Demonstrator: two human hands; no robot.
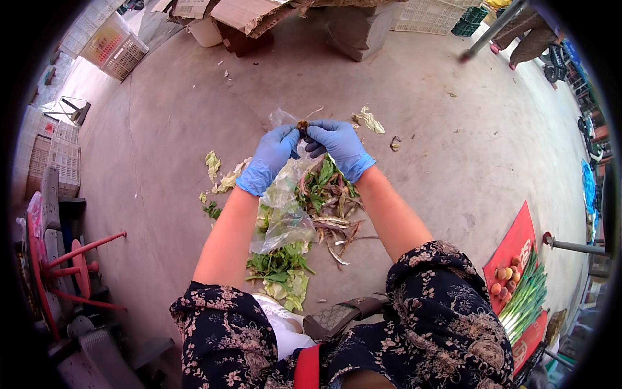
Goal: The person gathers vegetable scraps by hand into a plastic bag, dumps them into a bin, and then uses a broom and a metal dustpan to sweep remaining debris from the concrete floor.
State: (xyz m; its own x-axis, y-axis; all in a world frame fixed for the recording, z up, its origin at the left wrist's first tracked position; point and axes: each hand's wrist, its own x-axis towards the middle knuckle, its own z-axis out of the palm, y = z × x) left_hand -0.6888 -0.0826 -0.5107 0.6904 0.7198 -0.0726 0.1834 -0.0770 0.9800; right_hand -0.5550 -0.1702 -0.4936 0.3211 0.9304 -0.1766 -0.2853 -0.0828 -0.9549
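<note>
Your left hand (272,155) and right hand (337,146) both pinch the root end of a leafy bunch (324,191) above the floor (421,129), beside a clear bag (285,207); it looks light, limp, easily bruised, so keep your grip at the firm stem base.

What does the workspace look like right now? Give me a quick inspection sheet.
Surface: bare concrete floor, dusty.
Job's things: small brown root end pinched between both hands; clear plastic bag hanging below; bunch of greens under the right hand.
Clutter: leaf scraps and trimmings on the floor, more scraps ahead.
Grippers: left hand and right hand, both in blue gloves, closed on the root end.
Cables: nothing seen.
Surroundings: plastic crates, red stool, green onions, cardboard.
</note>
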